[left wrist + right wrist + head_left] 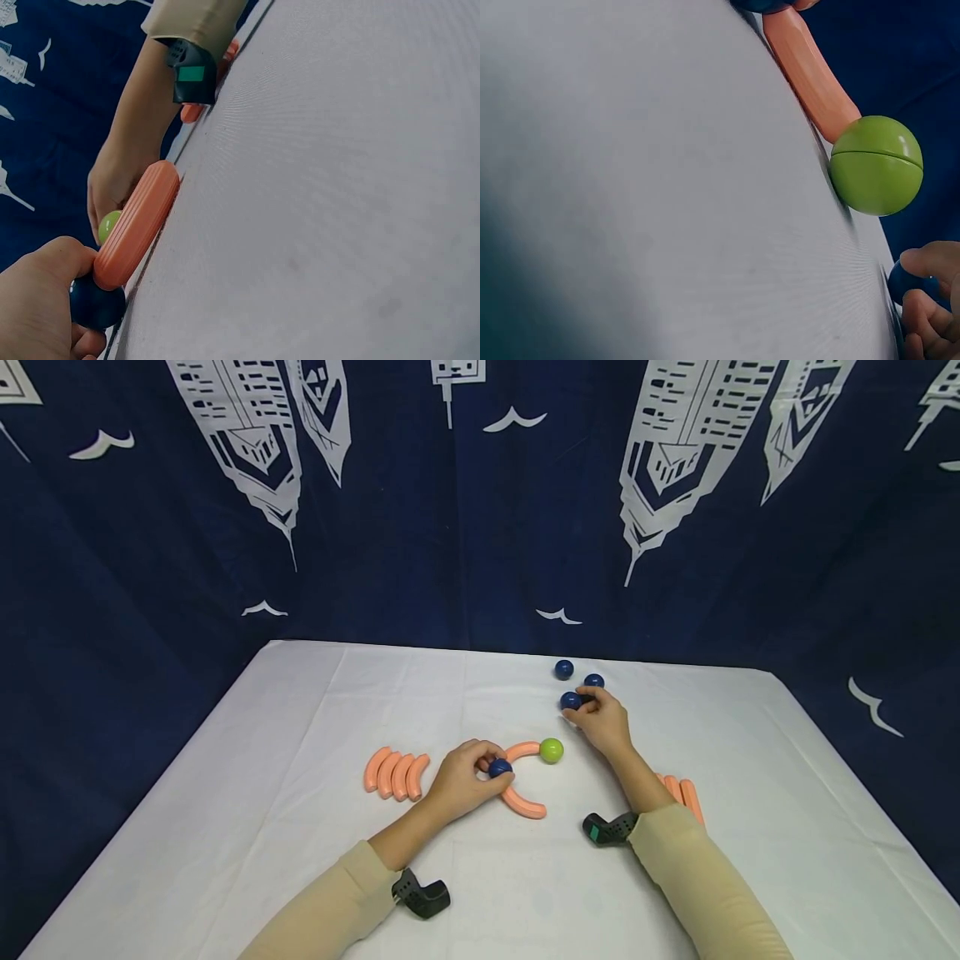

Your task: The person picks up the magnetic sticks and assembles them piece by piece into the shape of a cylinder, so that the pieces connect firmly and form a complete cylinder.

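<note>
My left hand (468, 777) pinches a dark blue ball (500, 767) between thumb and fingers. Two curved orange sticks (525, 805) meet that ball, one on its far side and one on its near side. At the free end of the far stick sits a lime-green ball (551, 751), split by a thin seam in the right wrist view. Farther back on the right, my right hand (602, 720) has its thumb and fingers about another blue ball (570, 701). The right wrist view shows the thumb and fingertips touching this ball (907, 283).
Two more blue balls (564, 670) lie just beyond the right hand, near the table's back edge. Several curved orange sticks (396, 774) stand in a row at left. More orange sticks (688, 797) lie at right, partly behind the right forearm. A white cloth covers the table (300, 843).
</note>
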Action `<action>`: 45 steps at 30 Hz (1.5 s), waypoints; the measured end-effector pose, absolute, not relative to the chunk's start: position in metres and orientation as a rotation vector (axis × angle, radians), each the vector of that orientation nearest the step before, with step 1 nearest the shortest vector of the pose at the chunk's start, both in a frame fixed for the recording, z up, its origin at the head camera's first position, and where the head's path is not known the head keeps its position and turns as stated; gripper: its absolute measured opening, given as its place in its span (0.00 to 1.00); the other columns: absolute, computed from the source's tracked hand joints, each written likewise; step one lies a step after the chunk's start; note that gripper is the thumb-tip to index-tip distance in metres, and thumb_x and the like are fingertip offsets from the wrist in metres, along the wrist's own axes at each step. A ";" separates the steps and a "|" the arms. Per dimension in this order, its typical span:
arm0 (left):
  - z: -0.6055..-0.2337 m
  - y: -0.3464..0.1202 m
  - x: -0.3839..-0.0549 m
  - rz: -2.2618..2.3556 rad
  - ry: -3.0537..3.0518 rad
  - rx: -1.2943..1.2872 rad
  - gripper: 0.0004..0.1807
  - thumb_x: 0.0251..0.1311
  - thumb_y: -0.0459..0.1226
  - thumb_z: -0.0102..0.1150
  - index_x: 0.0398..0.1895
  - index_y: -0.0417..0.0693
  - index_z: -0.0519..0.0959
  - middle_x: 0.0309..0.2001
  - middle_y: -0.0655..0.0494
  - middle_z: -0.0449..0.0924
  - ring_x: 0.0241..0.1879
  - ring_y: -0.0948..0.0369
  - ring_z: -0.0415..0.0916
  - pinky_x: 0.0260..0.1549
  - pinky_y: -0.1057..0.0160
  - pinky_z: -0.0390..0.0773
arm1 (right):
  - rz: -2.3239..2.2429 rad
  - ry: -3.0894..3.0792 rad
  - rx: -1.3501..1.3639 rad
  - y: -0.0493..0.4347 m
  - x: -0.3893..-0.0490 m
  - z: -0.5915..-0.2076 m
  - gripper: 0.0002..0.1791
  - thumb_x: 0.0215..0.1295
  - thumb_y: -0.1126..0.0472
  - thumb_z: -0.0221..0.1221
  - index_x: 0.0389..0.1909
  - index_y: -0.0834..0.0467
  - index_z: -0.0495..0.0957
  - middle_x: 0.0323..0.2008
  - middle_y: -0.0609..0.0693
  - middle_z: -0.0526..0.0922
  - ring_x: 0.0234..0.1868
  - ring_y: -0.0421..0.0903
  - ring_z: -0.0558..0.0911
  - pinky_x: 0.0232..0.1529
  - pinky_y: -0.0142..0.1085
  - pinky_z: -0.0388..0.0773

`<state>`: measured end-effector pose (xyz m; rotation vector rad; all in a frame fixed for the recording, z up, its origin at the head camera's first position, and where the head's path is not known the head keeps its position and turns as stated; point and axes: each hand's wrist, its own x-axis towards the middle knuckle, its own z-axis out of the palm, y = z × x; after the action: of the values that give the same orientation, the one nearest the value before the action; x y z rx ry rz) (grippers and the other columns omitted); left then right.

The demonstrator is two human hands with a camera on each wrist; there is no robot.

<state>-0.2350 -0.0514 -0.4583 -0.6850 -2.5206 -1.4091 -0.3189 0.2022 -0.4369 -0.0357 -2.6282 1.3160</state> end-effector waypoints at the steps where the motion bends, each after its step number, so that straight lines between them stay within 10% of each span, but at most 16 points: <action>1: -0.458 -0.051 -0.235 -1.409 -2.523 -0.684 0.12 0.54 0.40 0.69 0.41 0.48 0.82 0.33 0.60 0.75 0.34 0.64 0.73 0.35 0.66 0.74 | 1.294 -2.634 -0.037 0.202 -0.319 -0.437 0.26 0.60 0.62 0.66 0.58 0.64 0.74 0.28 0.52 0.78 0.25 0.42 0.74 0.28 0.31 0.69; 45: -0.460 -0.051 -0.235 -1.422 -2.513 -0.687 0.12 0.54 0.40 0.69 0.41 0.48 0.82 0.33 0.60 0.75 0.33 0.64 0.72 0.35 0.67 0.74 | 1.608 -2.616 0.082 0.216 -0.285 -0.423 0.22 0.61 0.59 0.66 0.51 0.66 0.72 0.28 0.51 0.80 0.27 0.46 0.82 0.29 0.32 0.75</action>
<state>-0.2351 -0.0515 -0.4596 -0.6874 -2.5130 -1.4224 -0.2854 0.2159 -0.4228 0.0820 -2.6162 1.6075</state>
